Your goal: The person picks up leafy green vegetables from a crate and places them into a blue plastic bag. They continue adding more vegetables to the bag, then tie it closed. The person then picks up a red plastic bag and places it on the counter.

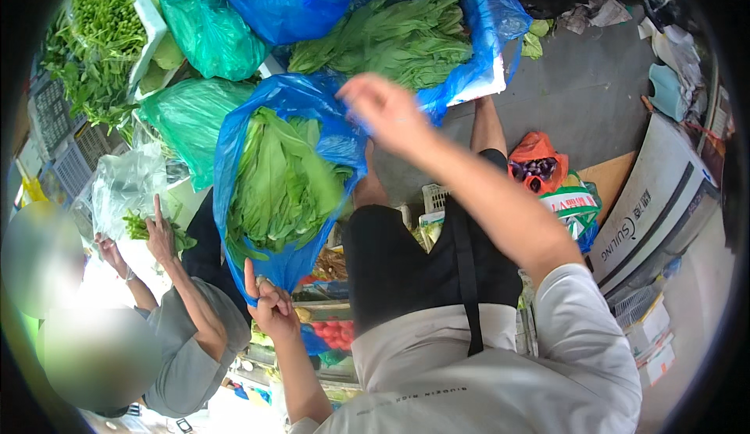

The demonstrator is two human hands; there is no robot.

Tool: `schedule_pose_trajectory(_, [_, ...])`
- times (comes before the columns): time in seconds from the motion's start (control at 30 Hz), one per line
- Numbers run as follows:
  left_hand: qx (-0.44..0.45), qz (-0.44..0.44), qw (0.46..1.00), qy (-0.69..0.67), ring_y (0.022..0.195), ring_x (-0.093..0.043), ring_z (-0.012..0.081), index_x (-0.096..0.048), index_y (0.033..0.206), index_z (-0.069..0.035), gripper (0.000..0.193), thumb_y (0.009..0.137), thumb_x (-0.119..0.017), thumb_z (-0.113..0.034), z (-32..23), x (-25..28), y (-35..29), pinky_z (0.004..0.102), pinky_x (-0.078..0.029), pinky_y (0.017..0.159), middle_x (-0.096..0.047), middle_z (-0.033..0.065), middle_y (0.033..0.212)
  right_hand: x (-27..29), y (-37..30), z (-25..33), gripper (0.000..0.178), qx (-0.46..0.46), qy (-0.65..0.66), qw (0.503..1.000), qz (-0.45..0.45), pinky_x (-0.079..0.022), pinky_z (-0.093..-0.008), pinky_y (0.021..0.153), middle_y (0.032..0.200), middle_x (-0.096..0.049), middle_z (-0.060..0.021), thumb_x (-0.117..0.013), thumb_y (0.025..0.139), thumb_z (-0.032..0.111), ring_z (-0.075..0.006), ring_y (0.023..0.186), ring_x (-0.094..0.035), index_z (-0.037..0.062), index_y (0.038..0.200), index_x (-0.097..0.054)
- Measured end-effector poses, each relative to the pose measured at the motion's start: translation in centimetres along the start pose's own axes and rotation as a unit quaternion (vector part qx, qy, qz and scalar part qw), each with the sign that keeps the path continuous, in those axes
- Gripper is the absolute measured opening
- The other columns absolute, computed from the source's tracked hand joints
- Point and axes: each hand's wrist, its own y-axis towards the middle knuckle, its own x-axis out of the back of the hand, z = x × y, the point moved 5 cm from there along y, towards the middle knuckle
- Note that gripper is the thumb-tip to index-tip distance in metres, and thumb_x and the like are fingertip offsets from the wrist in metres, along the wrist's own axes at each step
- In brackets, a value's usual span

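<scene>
A blue plastic bag stands in front of me, its mouth spread around long leafy greens. My left hand is at its near edge, with the index finger stretched up along the bag and the other fingers curled on the blue plastic. Over the far right rim of the bag hovers my right hand, smeared by motion; whether its fingers grip the rim cannot be made out. Just beyond it, more leafy greens lie in a larger blue-lined box.
Green plastic bags sit at the far left beside a white foam box of greens. On the left, another person handles a clear bag. An orange bag of dark purple produce and a white carton panel are on the right.
</scene>
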Motion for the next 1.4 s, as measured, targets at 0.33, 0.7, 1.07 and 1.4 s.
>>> schedule_pose_trajectory(0.33, [-0.015,-0.208,0.978,-0.012,0.038,-0.034,0.0068,-0.045,0.144,0.016,0.065,0.082,-0.051,-0.005,5.7,5.6,-2.2,0.0204,-0.034,0.039,-0.043,-0.0009,0.057,-5.1,20.3,-11.6,0.055,0.22,-0.628,0.717,0.206,-0.037,-0.0479,0.117,0.148,-0.055,-0.0112,-0.052,0.096,0.011,-0.0307,0.141,-0.048,0.0156,0.15,-0.05])
schedule_pose_trajectory(0.7, [-0.021,-0.203,0.975,-0.083,0.04,-0.029,0.0071,-0.063,0.128,0.011,0.049,0.082,-0.048,0.001,5.1,4.6,-1.1,0.0227,-0.028,0.043,-0.042,-0.0019,0.062,-0.7,16.5,-11.0,0.053,0.246,-0.72,0.618,0.198,-0.052,-0.0514,0.098,0.14,-0.058,-0.0142,-0.057,0.091,0.012,-0.0365,0.128,-0.054,0.0076,0.144,-0.054])
schedule_pose_trajectory(1.07, [0.011,-0.026,0.996,-0.084,0.05,-0.036,0.0051,-0.019,0.165,-0.007,0.098,0.073,-0.048,0.005,-0.2,3.0,-0.5,0.0187,-0.028,0.046,-0.041,-0.005,0.067,3.6,-4.1,22.1,0.065,0.288,-0.541,0.781,0.122,-0.049,-0.0437,0.102,0.139,-0.064,-0.013,-0.069,0.072,-0.006,-0.0366,0.117,-0.061,0.0051,0.136,-0.064])
schedule_pose_trajectory(1.4, [0.003,0.032,0.983,-0.18,0.048,-0.036,0.0065,-0.012,0.167,-0.011,0.109,0.067,-0.049,0.007,-1.6,2.7,-0.2,0.0202,-0.027,0.046,-0.041,-0.003,0.062,-20.4,-16.4,14.7,0.044,0.342,-0.642,0.618,0.297,-0.055,-0.0493,0.087,0.128,-0.063,-0.0186,-0.061,0.087,0.017,-0.0303,0.111,-0.061,-0.0029,0.126,-0.063])
